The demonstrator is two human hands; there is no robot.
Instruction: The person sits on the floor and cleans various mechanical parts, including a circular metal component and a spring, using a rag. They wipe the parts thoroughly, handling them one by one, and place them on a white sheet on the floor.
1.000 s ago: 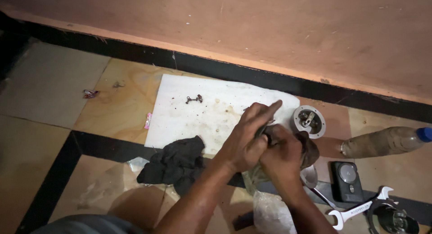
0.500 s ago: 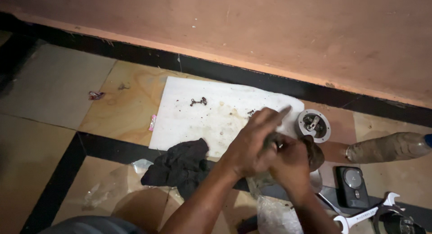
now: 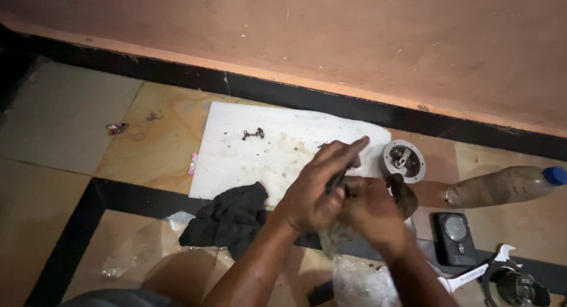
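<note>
1. Gripping together, the left hand (image 3: 310,197) and right hand (image 3: 369,215) closed around a small dark greasy part (image 3: 339,183), held above the floor at the near edge of the white sheet (image 3: 266,150).
2. Left forefinger stayed extended; the part was mostly hidden.
3. Greasy fingers could have let it slip onto the black rag (image 3: 230,218).
4. A round metal housing (image 3: 403,161) lay just right; small loose bits (image 3: 253,133) farther off could have scattered.

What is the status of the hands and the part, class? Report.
Left hand and right hand clasped together on a small dark part. Black rag beside left wrist. Wrench lies clear.
</note>
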